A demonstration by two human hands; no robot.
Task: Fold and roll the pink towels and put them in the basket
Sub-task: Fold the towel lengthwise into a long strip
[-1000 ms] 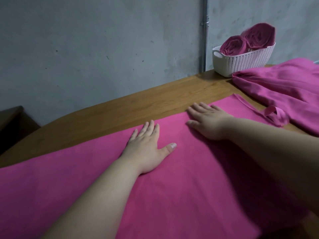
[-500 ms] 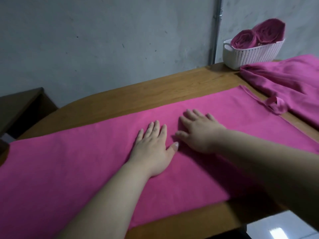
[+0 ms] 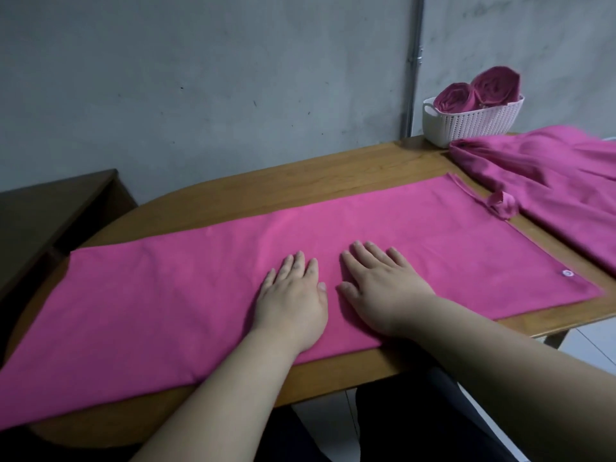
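On the wooden table [image 3: 333, 175] my left hand [image 3: 293, 295] and right hand [image 3: 383, 288] lie flat, fingers straight, on the pink towel [image 3: 150, 295]; I'd smooth toward nine and three o'clock.

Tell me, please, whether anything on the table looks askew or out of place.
Nothing is spilled or damaged. The flat pink towel seems to overhang the table at its left end, and a loop sticks out crooked at its far right corner. A second pink towel lies crumpled beside the basket.
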